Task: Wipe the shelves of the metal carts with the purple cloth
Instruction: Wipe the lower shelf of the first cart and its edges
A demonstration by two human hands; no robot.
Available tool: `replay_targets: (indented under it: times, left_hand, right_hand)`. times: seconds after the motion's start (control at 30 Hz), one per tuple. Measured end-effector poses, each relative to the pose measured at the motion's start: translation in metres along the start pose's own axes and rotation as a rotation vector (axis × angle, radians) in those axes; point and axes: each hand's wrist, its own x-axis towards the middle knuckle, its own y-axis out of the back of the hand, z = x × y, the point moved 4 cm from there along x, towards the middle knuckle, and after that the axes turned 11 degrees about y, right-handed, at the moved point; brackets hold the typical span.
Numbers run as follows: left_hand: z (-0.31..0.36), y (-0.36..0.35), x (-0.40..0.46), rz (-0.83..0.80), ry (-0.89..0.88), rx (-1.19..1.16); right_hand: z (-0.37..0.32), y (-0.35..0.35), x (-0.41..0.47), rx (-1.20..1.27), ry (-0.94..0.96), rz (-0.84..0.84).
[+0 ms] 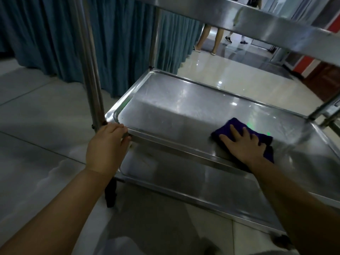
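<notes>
Fingers (236, 132) of the right hand (241, 144) lie spread flat on the purple cloth (237, 124) mid-shelf, the left hand (106, 144) gripping the middle shelf (165, 107) rim, so wiping looks underway, lower shelf (184, 173) probably untouched.

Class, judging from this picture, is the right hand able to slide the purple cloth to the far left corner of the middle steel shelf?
Probably yes: the right hand presses the purple cloth flat on the middle steel shelf, and bare metal lies between them and that corner.
</notes>
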Motion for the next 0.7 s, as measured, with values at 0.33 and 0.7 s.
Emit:
replay_targets:
  times: [0.33,0.7]
  left_hand:
    - [-0.044,0.046,-0.047,-0.015,0.081,0.175]
    - [-0.043,0.04,-0.036,0.017,0.185,0.111]
  right_hand:
    - [-0.269,-0.024,0.028,0.028,0.581,-0.089]
    - [-0.26,-0.033,-0.01,-0.151,0.999,-0.016]
